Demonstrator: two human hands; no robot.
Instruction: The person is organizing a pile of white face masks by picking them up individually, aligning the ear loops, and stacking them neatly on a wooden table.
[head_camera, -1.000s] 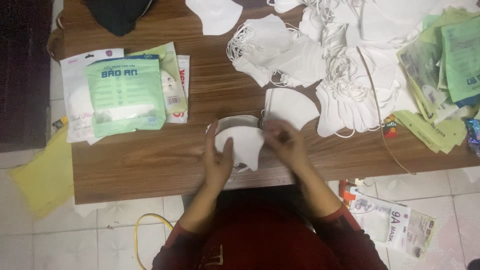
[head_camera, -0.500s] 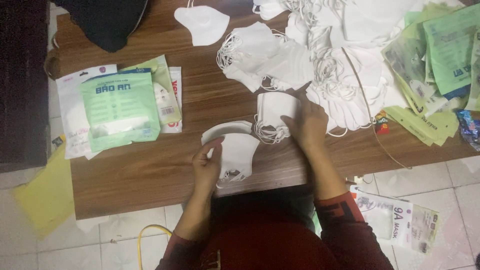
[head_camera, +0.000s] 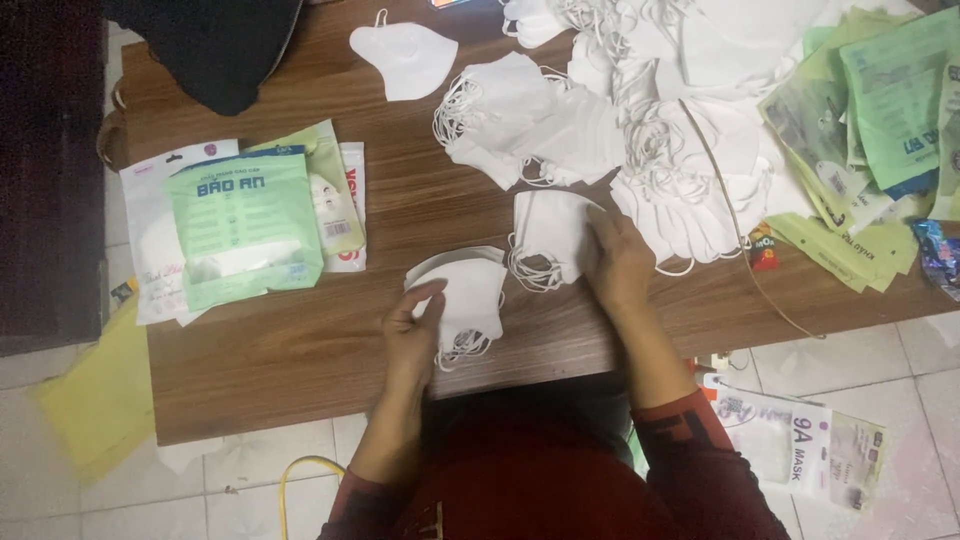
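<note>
- A brown wooden table (head_camera: 300, 360) stands on a pale tiled floor (head_camera: 880, 370); a dark cloth (head_camera: 215, 45) lies at its far left corner.
- On the table's left lies a stack of flat mask packets with a green packet (head_camera: 245, 230) on top; more green packets (head_camera: 880, 110) crowd the far right.
- A big heap of white face masks (head_camera: 680, 130) with looped ear straps covers the far right half, and a single white mask (head_camera: 405, 58) lies apart from it.
- A yellow sheet (head_camera: 85, 400) and another mask packet (head_camera: 800, 450) lie on the floor.
- The left hand (head_camera: 412, 335) rests at the near edge, fingers curled, thumb and fingertips pinching the left side of a folded white mask (head_camera: 470, 300) that lies flat on the wood.
- The right hand (head_camera: 620, 262) reaches farther out, fingers pressed together and laid flat on the right edge of a second white mask (head_camera: 550, 235), just in front of the heap.
- Compared with a second ago, the hands have parted: both then met over one mask at the near edge, and the right one has since moved out to the second mask.
</note>
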